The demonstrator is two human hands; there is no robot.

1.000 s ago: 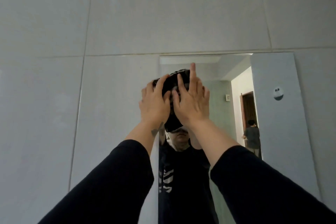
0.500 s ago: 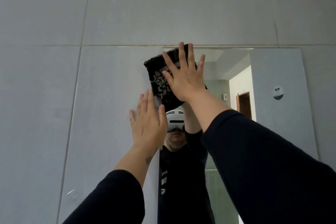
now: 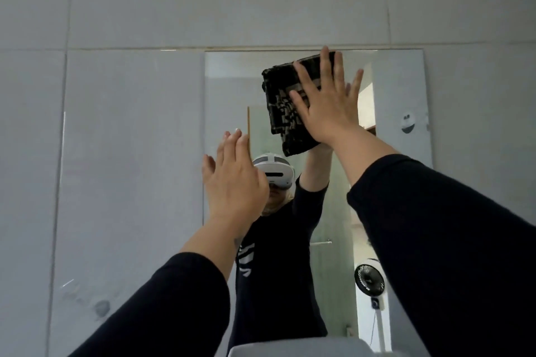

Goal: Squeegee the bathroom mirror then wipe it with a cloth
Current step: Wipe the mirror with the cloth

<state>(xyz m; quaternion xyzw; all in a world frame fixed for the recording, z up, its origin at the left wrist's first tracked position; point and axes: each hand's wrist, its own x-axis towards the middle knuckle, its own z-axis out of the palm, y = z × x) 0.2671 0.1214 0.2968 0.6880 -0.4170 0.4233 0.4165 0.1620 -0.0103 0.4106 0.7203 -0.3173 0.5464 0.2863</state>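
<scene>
The mirror [image 3: 162, 171] hangs on a wall of large grey tiles [image 3: 226, 0] and fills the middle of the head view; its top edge runs just under a tile joint. At about 1 o'clock from the centre, a dark patterned cloth [image 3: 285, 104], folded into a thick pad, lies against the glass close to the top edge. The right hand [image 3: 327, 109] presses flat on it, fingers spread and straight, palm holding the cloth to the mirror rather than closing around it. The left hand [image 3: 235, 180], at about 9 o'clock from the cloth and lower, is open too, fingers loosely together and extended, empty; I cannot tell if it touches the glass. Both arms wear black sleeves [image 3: 435, 240]. In the reflection I see a person with a white headset [image 3: 274, 168], and at 5 o'clock a small fan [image 3: 369, 278].
</scene>
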